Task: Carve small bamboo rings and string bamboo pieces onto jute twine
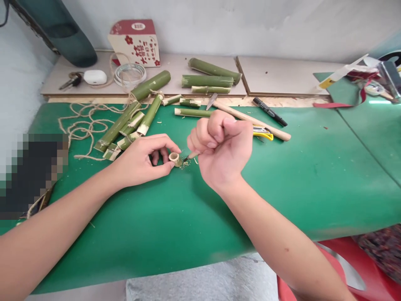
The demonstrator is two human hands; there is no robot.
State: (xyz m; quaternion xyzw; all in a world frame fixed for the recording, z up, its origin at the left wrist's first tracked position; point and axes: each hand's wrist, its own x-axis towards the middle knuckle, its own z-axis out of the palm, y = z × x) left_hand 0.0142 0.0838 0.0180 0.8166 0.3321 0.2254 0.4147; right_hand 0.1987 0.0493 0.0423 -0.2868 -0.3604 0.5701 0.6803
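The left hand [142,161] pinched a short pale bamboo ring [174,158] upright on the green surface [313,175], while the right hand [221,146] was clenched round a small carving tool [189,156] touching the ring. The ring looked light, stiff and liable to split, best gripped by its outer wall.

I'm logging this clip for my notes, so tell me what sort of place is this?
Probably a home or hobby craft bench for bamboo work. Cut green bamboo pieces and twine lie on a green mat. The left hand holds a small bamboo ring while the right hand works it with a small tool.
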